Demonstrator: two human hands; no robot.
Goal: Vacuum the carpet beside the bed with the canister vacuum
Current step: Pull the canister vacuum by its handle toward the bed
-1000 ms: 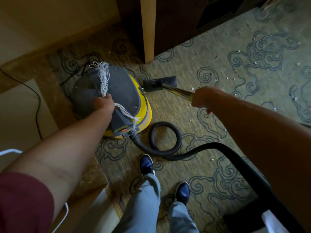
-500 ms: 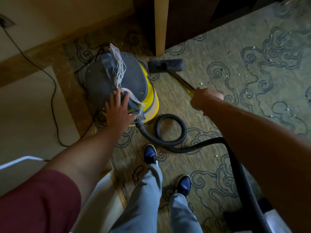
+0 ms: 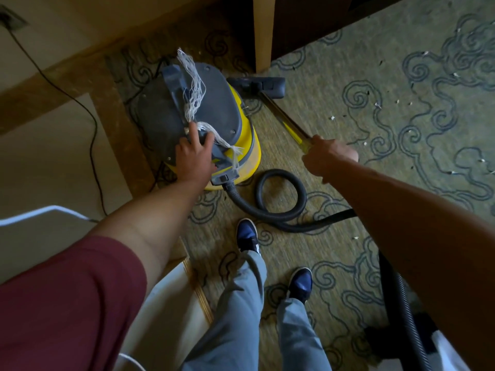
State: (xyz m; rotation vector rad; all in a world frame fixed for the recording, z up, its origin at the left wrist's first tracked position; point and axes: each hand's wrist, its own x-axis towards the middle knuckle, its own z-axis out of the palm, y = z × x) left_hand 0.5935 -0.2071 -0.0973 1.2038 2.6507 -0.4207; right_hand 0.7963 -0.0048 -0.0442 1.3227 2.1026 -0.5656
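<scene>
Change: half a second before, the left hand (image 3: 193, 153) lay flat with fingers spread at the near edge of the vacuum lid; now it sat further onto the lid, fingers straight and pressing beside the handle; a second before it had gripped that handle; the floor head (image 3: 257, 86) stayed by the wooden post
Carpet: the olive carpet (image 3: 375, 135) with dark blue swirls was the widest surface, strewn with small white scraps on the right side
Room: a wooden post (image 3: 263, 33) stood upright beyond the vacuum with dark furniture behind it; a brown stone border (image 3: 117, 121) edged the carpet on the left, and a black cord (image 3: 92, 135) ran across the pale floor there
Vacuum: the yellow canister vacuum (image 3: 206, 121) with a grey lid stood on the carpet by the border, frayed white string (image 3: 194, 87) tied along its handle; whatever it held inside was hidden
Hose: the black hose (image 3: 278, 199) left the canister's near side, made one loop on the carpet and ran off under the right arm
Wand: the right hand (image 3: 328, 158) was curled round the yellow wand (image 3: 286, 121), which sloped down to the floor head resting on the carpet
Feet: two dark blue shoes (image 3: 247, 235) stood on the carpet near the hose loop
</scene>
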